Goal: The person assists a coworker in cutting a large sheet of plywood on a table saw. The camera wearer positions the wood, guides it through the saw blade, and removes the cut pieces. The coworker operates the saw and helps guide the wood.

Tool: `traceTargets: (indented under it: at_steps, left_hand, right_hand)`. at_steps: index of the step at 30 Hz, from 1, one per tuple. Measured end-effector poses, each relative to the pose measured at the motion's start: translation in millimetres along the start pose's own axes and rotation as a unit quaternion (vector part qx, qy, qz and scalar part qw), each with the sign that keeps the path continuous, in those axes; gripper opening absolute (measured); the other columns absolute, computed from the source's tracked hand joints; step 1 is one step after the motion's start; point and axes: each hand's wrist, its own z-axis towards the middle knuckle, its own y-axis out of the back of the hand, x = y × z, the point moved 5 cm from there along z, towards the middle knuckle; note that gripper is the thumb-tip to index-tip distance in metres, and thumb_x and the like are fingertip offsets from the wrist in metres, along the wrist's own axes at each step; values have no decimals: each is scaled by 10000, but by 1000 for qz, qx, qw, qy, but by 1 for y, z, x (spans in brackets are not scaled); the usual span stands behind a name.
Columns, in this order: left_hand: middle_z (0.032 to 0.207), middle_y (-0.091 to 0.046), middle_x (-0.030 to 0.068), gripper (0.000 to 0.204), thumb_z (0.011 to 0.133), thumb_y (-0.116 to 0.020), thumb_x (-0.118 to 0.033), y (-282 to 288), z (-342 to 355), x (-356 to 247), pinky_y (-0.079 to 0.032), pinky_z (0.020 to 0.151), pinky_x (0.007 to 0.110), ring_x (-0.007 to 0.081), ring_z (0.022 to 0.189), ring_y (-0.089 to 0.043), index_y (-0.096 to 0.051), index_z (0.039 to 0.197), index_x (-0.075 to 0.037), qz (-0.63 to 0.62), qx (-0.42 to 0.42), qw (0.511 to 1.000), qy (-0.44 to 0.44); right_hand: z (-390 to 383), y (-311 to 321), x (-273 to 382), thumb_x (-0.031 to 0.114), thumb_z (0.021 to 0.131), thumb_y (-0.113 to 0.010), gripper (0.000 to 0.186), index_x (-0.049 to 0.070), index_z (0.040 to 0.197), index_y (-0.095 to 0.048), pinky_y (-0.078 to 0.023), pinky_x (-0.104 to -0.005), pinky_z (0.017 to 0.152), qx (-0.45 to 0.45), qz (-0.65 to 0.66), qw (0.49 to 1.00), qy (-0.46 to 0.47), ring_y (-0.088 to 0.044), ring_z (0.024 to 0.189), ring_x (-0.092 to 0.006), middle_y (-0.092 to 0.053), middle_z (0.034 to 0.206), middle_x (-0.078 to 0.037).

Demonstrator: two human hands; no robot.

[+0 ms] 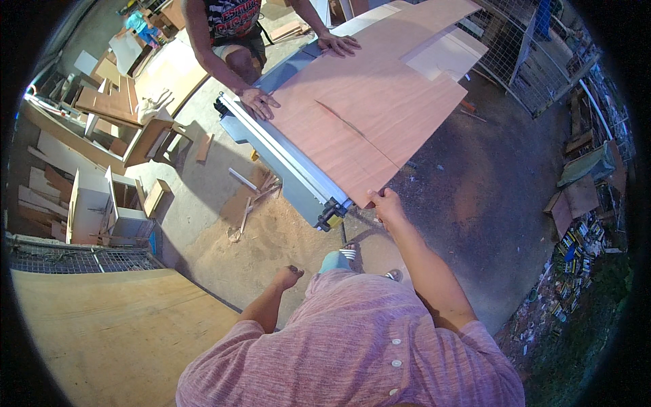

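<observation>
A large reddish plywood sheet (380,102) lies across a grey table saw (288,183), its near corner reaching past the saw's edge. A thin dark line runs partway over the sheet. My right hand (384,205) pinches that near corner, thumb on top. Down by my side, my left hand (289,276) is curled closed; whatever it holds, if anything, is hidden. Across the saw, a co-worker presses one hand (259,103) flat near the sheet's left edge and the other hand (340,44) on its far part. A silver fence rail (285,152) runs along the saw's left side.
Wooden offcuts (244,180) and sawdust lie on the floor left of the saw. A pale wooden board (115,325) fills the lower left. Cabinet pieces (129,203) stand beyond it. A wire mesh frame (529,61) and scattered debris (576,264) line the right.
</observation>
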Motion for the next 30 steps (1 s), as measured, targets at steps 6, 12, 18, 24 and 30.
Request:
traceTargets:
  at_steps: [6,12,18,24,30]
  left_hand:
    - [1144,-576,220,582,805,-575,-456,-2,1,-4,-413,926,371,333,1081,-547,-571,1131,27,-2,7,1000,2]
    - [1094,-591,230,556,825,-528,-467,2,-6,-25,-421,903,388,354,1040,-557,-596,1082,22,35,15,997,-65]
    - [716,-619,144,391,853,-550,-389,21,-46,-138,-463,668,376,244,692,-604,-640,886,-10,86,83,979,-164]
    - [681,-566,147,263,827,-627,-234,113,-93,-253,-420,571,352,237,605,-527,-576,737,7,-151,-203,883,-395]
    - [1033,-562,118,293,755,-656,-237,211,-85,-320,-358,901,450,303,1039,-491,-600,987,-66,-33,-474,774,-418]
  right_hand:
    - [-1,4,-4,267,839,-639,267,59,785,-480,-260,-275,333,1,20,1000,7,-356,381,-103,-491,596,-34]
    - [-9,8,0,264,841,-635,265,59,783,-478,-262,-272,326,11,25,999,-20,-348,366,-102,-532,622,-57]
    - [-6,13,-6,266,842,-634,263,52,822,-482,-262,-276,323,12,21,999,-29,-349,363,-102,-529,613,-53]
    - [-11,9,1,239,825,-639,248,42,837,-489,-254,-274,324,24,31,999,-34,-341,360,-102,-546,626,-64]
    - [-9,12,-2,274,822,-630,267,45,859,-497,-266,-256,336,79,50,994,-55,-373,393,-102,-557,636,-65]
